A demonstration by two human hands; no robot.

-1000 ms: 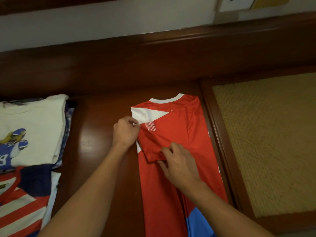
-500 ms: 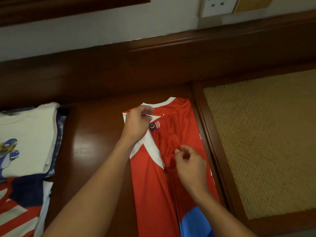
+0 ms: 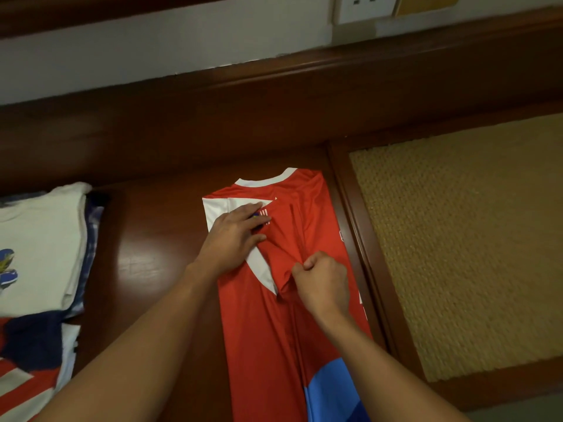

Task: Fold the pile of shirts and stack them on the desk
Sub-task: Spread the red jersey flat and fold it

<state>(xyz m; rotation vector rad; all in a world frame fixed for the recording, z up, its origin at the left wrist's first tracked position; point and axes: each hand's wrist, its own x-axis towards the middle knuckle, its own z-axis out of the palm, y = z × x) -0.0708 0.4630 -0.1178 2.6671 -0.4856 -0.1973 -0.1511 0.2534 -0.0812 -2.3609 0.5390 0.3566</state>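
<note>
A red jersey (image 3: 262,339) with a white collar, a white shoulder panel and a blue hem patch lies lengthwise on the dark wooden desk (image 3: 143,263), its sides folded inward. My left hand (image 3: 234,236) lies flat with straight fingers on the white panel near a small flag badge. My right hand (image 3: 323,281) pinches a fold of red sleeve fabric at the shirt's middle. At the left edge sits a stack of folded shirts (image 3: 39,248), a white one with a blue cartoon print on top.
A red, white and navy striped shirt (image 3: 27,376) lies at the lower left. A woven tan mat (image 3: 463,245) fills a wood-framed recess to the right. A raised wooden ledge (image 3: 274,95) and a wall socket (image 3: 362,7) run behind the desk.
My left hand has let go of the shoulder edge and flattened onto the white panel. My right hand has kept pinching the red sleeve fold, which now lies along the shirt's middle.
</note>
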